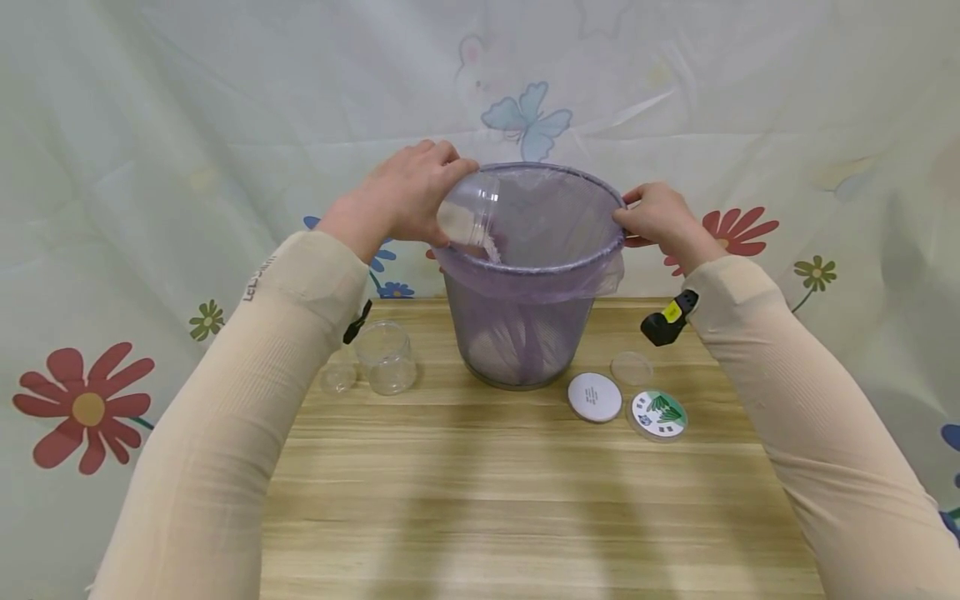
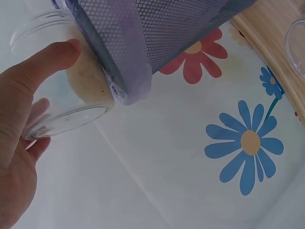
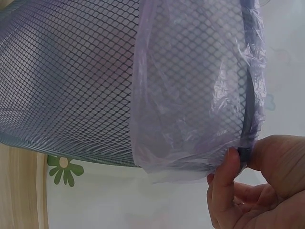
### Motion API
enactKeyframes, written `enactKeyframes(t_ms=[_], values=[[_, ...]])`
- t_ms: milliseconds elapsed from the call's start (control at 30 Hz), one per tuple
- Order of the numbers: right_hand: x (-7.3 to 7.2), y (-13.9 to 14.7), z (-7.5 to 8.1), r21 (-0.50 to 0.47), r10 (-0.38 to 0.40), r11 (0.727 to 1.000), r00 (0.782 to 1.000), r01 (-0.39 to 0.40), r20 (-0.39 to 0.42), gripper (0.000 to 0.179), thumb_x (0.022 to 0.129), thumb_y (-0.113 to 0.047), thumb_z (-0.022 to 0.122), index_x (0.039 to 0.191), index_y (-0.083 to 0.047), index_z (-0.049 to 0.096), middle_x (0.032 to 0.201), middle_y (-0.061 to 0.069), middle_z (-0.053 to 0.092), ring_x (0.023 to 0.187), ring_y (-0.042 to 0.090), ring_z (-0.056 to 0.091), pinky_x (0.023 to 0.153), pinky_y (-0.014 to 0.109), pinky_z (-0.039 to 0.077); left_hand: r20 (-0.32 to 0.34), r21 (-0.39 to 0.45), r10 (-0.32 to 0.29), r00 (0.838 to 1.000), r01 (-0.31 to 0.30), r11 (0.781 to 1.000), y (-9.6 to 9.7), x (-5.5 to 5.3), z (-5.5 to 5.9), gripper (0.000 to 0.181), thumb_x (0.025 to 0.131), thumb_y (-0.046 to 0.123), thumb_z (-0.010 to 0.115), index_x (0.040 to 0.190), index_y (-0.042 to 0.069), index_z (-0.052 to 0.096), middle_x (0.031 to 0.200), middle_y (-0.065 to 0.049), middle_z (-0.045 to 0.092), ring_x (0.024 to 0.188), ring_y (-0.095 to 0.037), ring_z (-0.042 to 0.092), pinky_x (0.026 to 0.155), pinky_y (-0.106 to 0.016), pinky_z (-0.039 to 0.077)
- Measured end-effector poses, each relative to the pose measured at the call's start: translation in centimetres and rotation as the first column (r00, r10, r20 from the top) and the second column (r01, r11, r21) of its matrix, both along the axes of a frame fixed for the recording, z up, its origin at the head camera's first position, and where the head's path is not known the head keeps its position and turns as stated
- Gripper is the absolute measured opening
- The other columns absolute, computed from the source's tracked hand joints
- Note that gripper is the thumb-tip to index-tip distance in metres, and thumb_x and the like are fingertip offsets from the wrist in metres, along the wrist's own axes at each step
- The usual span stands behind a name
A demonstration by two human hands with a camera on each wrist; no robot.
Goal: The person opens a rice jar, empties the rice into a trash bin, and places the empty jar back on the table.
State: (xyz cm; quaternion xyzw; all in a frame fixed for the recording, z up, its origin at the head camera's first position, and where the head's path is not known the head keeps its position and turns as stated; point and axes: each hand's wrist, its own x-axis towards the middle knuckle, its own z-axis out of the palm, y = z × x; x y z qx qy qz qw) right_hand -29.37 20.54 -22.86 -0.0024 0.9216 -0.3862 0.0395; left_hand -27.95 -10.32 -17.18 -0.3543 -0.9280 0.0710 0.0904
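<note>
My left hand [image 1: 411, 196] grips a clear jar [image 2: 57, 102] and holds it tipped over the left rim of a mesh trash can [image 1: 525, 342]. Pale grainy stuff [image 2: 88, 78] lies along the jar's lower side, and some of it spills from the mouth into the can. A thin purple trash bag [image 1: 517, 283] lines the can and folds down over its rim. At the can's right side my right hand [image 1: 660, 218] pinches the rim and bag between thumb and fingers, as the right wrist view [image 3: 252, 191] also shows.
Left of the can, an open clear jar [image 1: 386, 358] stands beside a small clear lid [image 1: 340, 378]. To the right lie a white disc [image 1: 594, 397], a clear disc [image 1: 632, 367] and a lid with a green picture [image 1: 658, 415]. A flowered curtain hangs behind the wooden table [image 1: 510, 500].
</note>
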Motion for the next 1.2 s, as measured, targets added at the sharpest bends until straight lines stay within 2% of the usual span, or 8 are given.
enactKeyframes(t_ms=[567, 967, 1200], values=[[-0.04, 0.23, -0.03, 0.008, -0.012, 1.0, 1.0, 0.012, 0.0, 0.054, 0.091, -0.02, 0.044, 0.135, 0.009, 0.033, 0.112, 0.02, 0.049, 0.062, -0.002, 0.057, 0.066, 0.02, 0.054, -0.045, -0.041, -0.033, 0.998, 0.031, 0.999, 0.44, 0.1, 0.0, 0.087, 0.068, 0.028, 0.077, 0.139, 0.006, 0.034, 0.126, -0.016, 0.043, 0.112, -0.032, 0.041, 0.099, -0.043, 0.037], [-0.21, 0.18, -0.11, -0.019, -0.02, 1.0, 1.0, 0.02, -0.013, 0.053, 0.091, -0.019, 0.045, 0.135, 0.009, 0.034, 0.119, 0.023, 0.05, 0.063, -0.005, 0.055, 0.062, 0.017, 0.053, -0.067, -0.073, -0.048, 0.997, 0.043, 0.996, 0.68, 0.17, 0.24, 0.088, 0.068, 0.029, 0.078, 0.14, 0.004, 0.033, 0.127, -0.016, 0.042, 0.115, -0.032, 0.04, 0.101, -0.043, 0.034], [-0.17, 0.25, -0.05, 0.02, -0.012, 1.0, 1.0, 0.012, -0.015, 0.054, 0.091, -0.02, 0.044, 0.135, 0.009, 0.034, 0.12, 0.024, 0.049, 0.062, -0.004, 0.056, 0.064, 0.018, 0.053, -0.069, -0.113, -0.048, 0.996, 0.04, 0.993, 0.99, 0.34, 0.2, 0.087, 0.07, 0.028, 0.077, 0.141, 0.004, 0.032, 0.129, -0.016, 0.041, 0.118, -0.032, 0.038, 0.102, -0.043, 0.033]])
